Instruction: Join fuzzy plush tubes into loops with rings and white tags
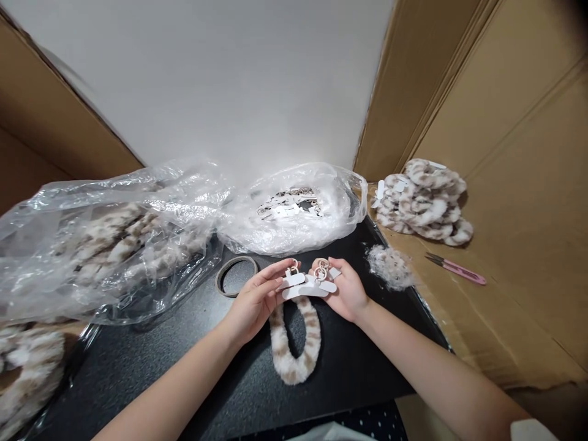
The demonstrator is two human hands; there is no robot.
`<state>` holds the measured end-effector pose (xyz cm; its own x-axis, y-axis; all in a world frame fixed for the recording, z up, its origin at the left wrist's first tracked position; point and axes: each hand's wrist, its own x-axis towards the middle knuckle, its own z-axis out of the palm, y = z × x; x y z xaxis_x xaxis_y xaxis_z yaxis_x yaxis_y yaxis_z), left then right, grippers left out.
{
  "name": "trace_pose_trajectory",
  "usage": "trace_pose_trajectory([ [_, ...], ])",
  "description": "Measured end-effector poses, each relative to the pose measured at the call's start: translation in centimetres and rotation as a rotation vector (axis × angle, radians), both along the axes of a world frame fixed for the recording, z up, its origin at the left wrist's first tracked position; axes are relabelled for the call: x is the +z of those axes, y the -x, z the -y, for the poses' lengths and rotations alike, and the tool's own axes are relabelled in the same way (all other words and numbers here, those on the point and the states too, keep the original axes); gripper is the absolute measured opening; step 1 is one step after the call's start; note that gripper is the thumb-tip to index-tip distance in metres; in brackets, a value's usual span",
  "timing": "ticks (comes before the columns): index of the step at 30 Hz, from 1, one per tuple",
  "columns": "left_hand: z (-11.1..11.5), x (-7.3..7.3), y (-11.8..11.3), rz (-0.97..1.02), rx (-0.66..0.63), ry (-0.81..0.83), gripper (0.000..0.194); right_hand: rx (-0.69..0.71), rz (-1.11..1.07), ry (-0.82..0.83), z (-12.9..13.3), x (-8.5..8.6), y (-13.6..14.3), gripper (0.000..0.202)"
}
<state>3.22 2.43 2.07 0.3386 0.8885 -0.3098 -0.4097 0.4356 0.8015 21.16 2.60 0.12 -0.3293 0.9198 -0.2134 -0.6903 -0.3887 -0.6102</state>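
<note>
My left hand (258,300) pinches a white tab with a metal ring (294,280) between thumb and fingers. My right hand (348,290) is closed around more white tabs (316,286) with gold-coloured rings; the tabs of both hands meet between them. Below the tabs a furry brown-and-white loop (295,370) extends over the black table (151,373), its upper end partly behind the tabs and my left fingers. A roll of tape (219,283) lies just beyond my left hand.
A clear bag of furry loops (27,245) is at the left, with loose loops (43,373) nearer. Behind the hands is a bag of metal-ringed tabs (298,236). At the right are piled loops (427,205), a fluff clump (390,266) and pink-handled snips (463,273) on cardboard.
</note>
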Motion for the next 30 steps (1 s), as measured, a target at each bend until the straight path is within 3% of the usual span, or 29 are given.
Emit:
trace_pose_trajectory([
  [5, 0.3, -0.4, 0.0, -0.078, 0.011, -0.145, 0.034, 0.014, 0.033, 0.026, 0.0, 0.5, 0.0, 0.025],
  [11, 0.5, -1.1, 0.5, -0.421, 0.045, -0.560, 0.020, 0.049, 0.045, 0.084, 0.1, 0.7, 0.1, 0.016],
  [15, 0.7, -0.9, 0.5, -0.527, -0.033, -0.700, 0.021, 0.134, 0.079, 0.029, 0.6, 0.7, 0.0, 0.013],
  [19, 0.9, -0.5, 0.3, -0.653, -0.049, -0.781, 0.025, 0.215, 0.156, -0.058, 1.2, 0.6, 0.2, 0.023],
  [22, 0.9, -0.5, 0.3, -0.571, -0.010, -0.714, 0.022, 0.213, 0.153, -0.065, 1.5, 0.7, 0.3, 0.024],
  [24, 0.7, -0.7, 0.4, -0.443, 0.042, -0.561, 0.024, 0.200, 0.118, -0.034, 1.4, 0.8, 0.2, 0.021],
  [27, 0.4, -0.7, 0.3, -0.240, 0.122, -0.292, 0.039, 0.171, 0.038, 0.033, 1.2, 0.8, 0.0, 0.015],
  [30, 0.2, -0.4, 0.2, -0.135, 0.152, -0.171, 0.051, 0.136, -0.002, 0.073, 0.9, 0.7, -0.2, 0.011],
])
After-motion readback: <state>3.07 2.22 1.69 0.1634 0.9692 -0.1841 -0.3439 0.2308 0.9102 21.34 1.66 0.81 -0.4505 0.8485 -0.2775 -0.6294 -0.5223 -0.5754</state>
